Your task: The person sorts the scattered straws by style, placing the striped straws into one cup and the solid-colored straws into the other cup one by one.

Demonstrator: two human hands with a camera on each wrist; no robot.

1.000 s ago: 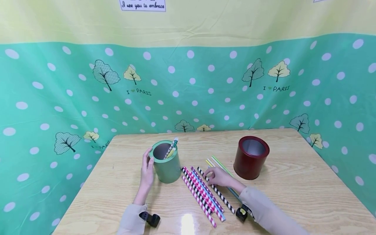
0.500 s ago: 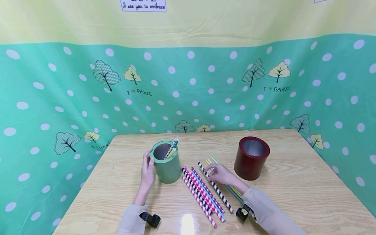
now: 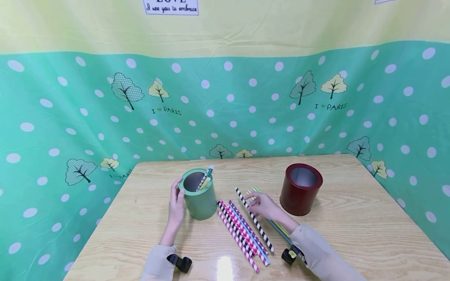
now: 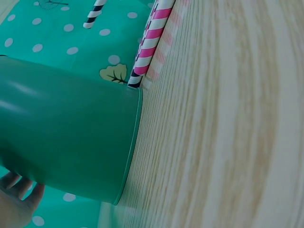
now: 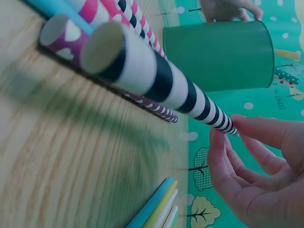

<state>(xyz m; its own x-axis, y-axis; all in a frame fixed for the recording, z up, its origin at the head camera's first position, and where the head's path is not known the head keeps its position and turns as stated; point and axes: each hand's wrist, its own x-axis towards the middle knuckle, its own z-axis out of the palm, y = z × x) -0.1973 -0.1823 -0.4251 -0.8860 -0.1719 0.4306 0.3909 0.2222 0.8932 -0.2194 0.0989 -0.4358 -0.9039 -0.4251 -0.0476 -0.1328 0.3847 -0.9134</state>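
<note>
My left hand (image 3: 176,205) holds the left side of a green can (image 3: 201,205), thumb and fingers spread round its wall near the rim. Several patterned paper straws (image 3: 206,178) stand in the can, leaning right. Between thumb and fingertips, my right hand (image 3: 264,206) pinches a black-and-white striped paper straw (image 5: 164,80). It is lifted off the table at a slant, as the right wrist view shows. Left of it lies a bundle of pink, purple, blue and black striped straws (image 3: 239,234). Blue, yellow, white and green straws (image 5: 159,204) lie partly under my right forearm.
A dark red can (image 3: 300,195) stands upright right of my right hand, its visible inside grey. The wooden table (image 3: 147,187) ends at a green dotted curtain (image 3: 228,109) at the back and sides.
The black-and-white straw has come up off the table and moved slightly away from me and left in my right hand. My left hand and the green can stay put.
</note>
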